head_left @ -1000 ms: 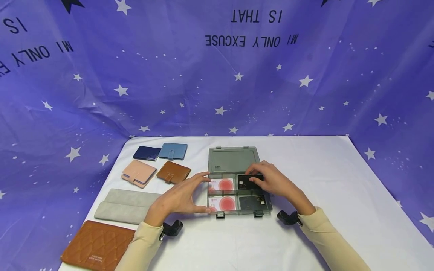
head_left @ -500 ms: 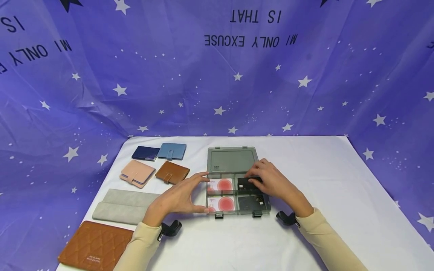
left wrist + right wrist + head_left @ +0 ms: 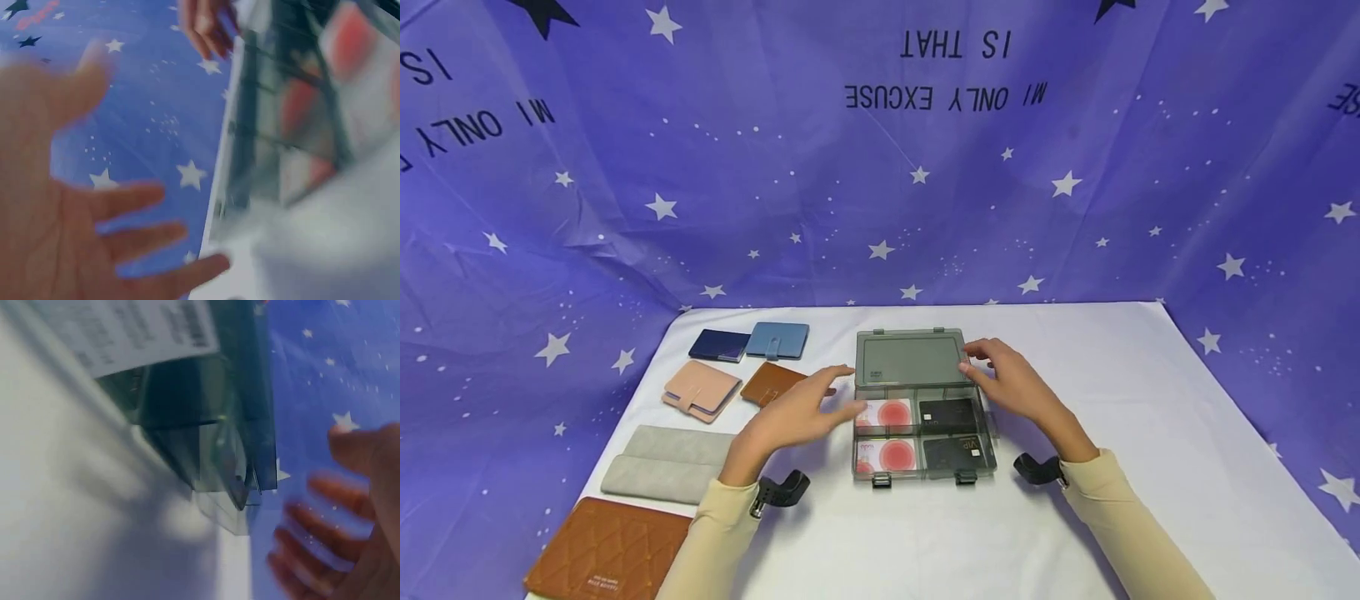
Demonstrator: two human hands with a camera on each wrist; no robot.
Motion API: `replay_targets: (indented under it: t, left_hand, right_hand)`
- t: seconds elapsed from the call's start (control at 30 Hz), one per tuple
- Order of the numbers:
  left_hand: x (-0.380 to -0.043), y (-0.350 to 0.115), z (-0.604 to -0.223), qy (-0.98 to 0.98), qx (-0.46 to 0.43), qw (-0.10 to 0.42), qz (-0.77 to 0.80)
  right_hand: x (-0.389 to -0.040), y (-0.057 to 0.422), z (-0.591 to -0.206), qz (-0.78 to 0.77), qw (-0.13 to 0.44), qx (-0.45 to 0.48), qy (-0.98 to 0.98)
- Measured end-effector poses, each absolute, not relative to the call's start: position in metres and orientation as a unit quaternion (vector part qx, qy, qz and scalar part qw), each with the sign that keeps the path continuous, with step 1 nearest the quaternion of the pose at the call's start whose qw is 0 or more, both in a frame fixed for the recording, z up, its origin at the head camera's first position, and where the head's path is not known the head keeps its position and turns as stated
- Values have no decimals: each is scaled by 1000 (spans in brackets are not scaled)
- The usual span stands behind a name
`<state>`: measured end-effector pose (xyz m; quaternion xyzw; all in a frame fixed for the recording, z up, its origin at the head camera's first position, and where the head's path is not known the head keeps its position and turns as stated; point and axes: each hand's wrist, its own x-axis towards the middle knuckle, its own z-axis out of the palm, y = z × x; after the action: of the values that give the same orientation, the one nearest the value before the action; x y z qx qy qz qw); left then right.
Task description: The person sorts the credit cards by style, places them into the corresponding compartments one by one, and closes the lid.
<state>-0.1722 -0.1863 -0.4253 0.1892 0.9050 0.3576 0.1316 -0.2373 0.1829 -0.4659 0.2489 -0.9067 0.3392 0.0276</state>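
Observation:
A translucent grey-green plastic case [image 3: 925, 476] lies on the white table with its lid [image 3: 913, 358] laid back. Two white cards with red circles [image 3: 896, 456] lie in its left compartments. Black cards [image 3: 949, 414] fill the right ones, the nearer marked VIP. By the case's left edge, my left hand [image 3: 797, 412] is spread, fingers extended; the left wrist view shows nothing in its palm. Beside the lid's right edge is my right hand [image 3: 1013, 382], fingers loosely extended and nothing held. Whether its fingertips touch the lid, I cannot tell.
Left of the case lie a navy card holder [image 3: 718, 345], a blue wallet [image 3: 777, 340], a pink wallet [image 3: 702, 389] and a brown wallet [image 3: 771, 382]. Nearer are a grey folded pouch [image 3: 658, 475] and a brown quilted pouch [image 3: 610, 546]. A purple star-patterned cloth [image 3: 880, 167] stands behind.
My right hand has left the farther black card and moved back to the lid's right edge. My left hand has shifted up along the case's left side, its fingers away from the near corner.

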Motion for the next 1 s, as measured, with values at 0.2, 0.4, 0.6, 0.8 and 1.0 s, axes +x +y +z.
replay_targets:
  t: [0.2, 0.4, 0.6, 0.8, 1.0]
  left_hand:
    - [-198, -163, -433, 854, 77, 112, 503]
    - [-219, -145, -461, 725, 4, 123, 678]
    - [-223, -137, -472, 685, 1, 75, 725]
    - [-214, -145, -458, 692, 15, 16, 721]
    - [-204, -155, -435, 713, 85, -30, 695]
  right_hand:
    - [-251, 192, -482, 466, -65, 127, -873]
    - [-251, 196, -487, 609, -132, 106, -775]
    - [-250, 195, -485, 648, -149, 93, -742]
    - [-250, 194, -474, 692, -133, 98, -703]
    - [-244, 195, -449, 680, -86, 142, -715]
